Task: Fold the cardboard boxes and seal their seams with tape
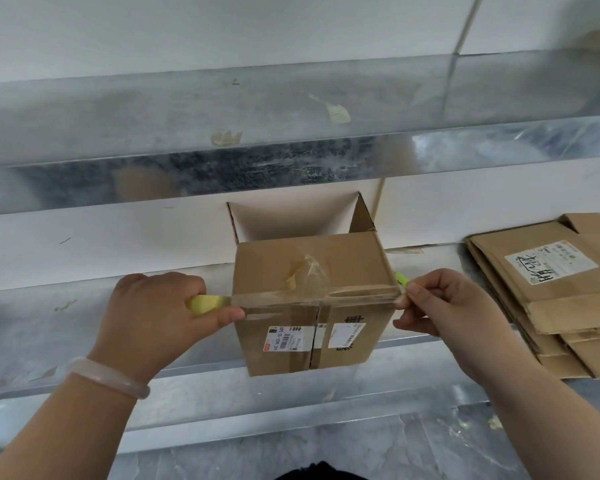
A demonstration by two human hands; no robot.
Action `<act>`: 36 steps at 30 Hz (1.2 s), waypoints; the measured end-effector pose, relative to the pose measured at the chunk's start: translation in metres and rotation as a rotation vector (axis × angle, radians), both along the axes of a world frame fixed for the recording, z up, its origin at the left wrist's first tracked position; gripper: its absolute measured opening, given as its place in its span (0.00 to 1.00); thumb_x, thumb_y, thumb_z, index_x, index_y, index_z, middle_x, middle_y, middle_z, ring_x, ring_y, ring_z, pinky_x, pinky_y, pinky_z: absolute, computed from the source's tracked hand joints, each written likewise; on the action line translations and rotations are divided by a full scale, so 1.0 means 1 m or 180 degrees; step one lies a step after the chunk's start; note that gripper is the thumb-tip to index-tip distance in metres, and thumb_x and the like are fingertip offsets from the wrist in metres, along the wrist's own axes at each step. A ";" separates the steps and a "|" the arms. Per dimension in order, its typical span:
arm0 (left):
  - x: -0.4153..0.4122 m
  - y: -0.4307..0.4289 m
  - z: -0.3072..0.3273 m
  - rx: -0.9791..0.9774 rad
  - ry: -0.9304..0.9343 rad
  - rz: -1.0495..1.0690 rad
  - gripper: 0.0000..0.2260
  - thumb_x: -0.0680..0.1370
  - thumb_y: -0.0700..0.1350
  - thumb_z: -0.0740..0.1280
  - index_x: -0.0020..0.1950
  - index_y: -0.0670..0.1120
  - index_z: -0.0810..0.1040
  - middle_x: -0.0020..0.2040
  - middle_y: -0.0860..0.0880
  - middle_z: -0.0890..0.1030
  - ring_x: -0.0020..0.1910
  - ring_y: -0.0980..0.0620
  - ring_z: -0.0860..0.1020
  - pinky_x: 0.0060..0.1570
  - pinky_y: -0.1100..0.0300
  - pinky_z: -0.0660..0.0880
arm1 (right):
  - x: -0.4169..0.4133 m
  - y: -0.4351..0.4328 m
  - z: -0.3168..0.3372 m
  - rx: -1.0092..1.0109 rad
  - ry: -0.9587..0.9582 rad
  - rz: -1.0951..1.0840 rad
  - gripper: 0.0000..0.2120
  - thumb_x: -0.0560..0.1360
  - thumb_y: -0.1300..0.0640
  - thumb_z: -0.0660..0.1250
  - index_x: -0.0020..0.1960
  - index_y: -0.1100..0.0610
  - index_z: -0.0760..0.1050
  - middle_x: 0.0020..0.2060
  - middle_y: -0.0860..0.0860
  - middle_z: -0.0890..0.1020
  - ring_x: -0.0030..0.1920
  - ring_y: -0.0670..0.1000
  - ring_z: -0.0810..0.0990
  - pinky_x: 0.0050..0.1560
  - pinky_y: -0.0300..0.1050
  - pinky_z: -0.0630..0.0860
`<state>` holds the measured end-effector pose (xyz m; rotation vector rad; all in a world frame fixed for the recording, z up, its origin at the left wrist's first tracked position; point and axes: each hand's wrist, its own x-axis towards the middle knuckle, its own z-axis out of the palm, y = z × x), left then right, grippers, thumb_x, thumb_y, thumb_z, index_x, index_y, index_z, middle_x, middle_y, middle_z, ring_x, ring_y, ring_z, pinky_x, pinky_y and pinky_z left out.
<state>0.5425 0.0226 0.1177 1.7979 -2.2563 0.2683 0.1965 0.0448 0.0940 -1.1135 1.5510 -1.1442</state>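
Observation:
A small brown cardboard box [312,306] stands on a metal shelf, its far flaps open and its near side bearing white labels. A strip of clear tape [312,295] stretches across the box's top front edge. My left hand [163,317] grips a yellow tape roll [205,303] at the box's left side. At the right corner, my right hand [444,303] pinches the tape's free end, with a green-yellow bit [401,279] showing behind the fingers. A crumpled wad of old tape [307,271] sticks to the box top.
A stack of flattened cardboard boxes [551,292] lies on the shelf [84,327] to the right. A second metal shelf [222,133] runs above, close over the box. A white wall stands behind. Grey floor shows below.

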 end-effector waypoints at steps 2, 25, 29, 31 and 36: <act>0.000 0.001 0.001 0.0046 -0.0034 0.0022 0.31 0.67 0.78 0.49 0.24 0.52 0.63 0.20 0.54 0.65 0.21 0.59 0.66 0.32 0.60 0.60 | -0.001 0.000 0.003 -0.0063 0.0068 -0.0001 0.04 0.79 0.61 0.65 0.45 0.60 0.76 0.36 0.55 0.85 0.36 0.55 0.85 0.48 0.56 0.82; 0.010 0.007 0.013 0.0358 0.0229 -0.0095 0.28 0.67 0.77 0.54 0.27 0.54 0.68 0.23 0.54 0.70 0.24 0.57 0.70 0.30 0.63 0.61 | -0.009 -0.010 -0.006 -0.0033 -0.0999 -0.0004 0.06 0.80 0.65 0.62 0.44 0.64 0.74 0.36 0.58 0.83 0.40 0.56 0.85 0.44 0.44 0.82; 0.003 0.007 0.017 0.0326 0.0206 -0.0009 0.27 0.66 0.75 0.57 0.26 0.52 0.69 0.22 0.53 0.70 0.24 0.57 0.70 0.29 0.62 0.60 | -0.011 -0.010 -0.007 -0.0088 -0.1252 -0.0046 0.07 0.81 0.66 0.59 0.44 0.63 0.71 0.32 0.55 0.81 0.36 0.52 0.83 0.42 0.48 0.82; 0.000 0.006 0.019 0.0349 0.0158 0.0043 0.27 0.65 0.75 0.58 0.27 0.52 0.69 0.22 0.53 0.71 0.24 0.57 0.71 0.28 0.62 0.60 | -0.012 -0.008 -0.009 -0.0090 -0.1370 -0.0070 0.08 0.81 0.66 0.59 0.44 0.62 0.70 0.32 0.55 0.80 0.35 0.52 0.81 0.43 0.49 0.83; -0.001 0.005 0.016 0.0446 0.0078 0.0103 0.28 0.64 0.77 0.57 0.27 0.52 0.71 0.23 0.52 0.72 0.24 0.57 0.72 0.27 0.62 0.61 | -0.012 -0.009 -0.018 -0.0012 -0.1512 -0.0084 0.08 0.82 0.66 0.59 0.44 0.63 0.71 0.31 0.55 0.79 0.34 0.51 0.81 0.45 0.49 0.83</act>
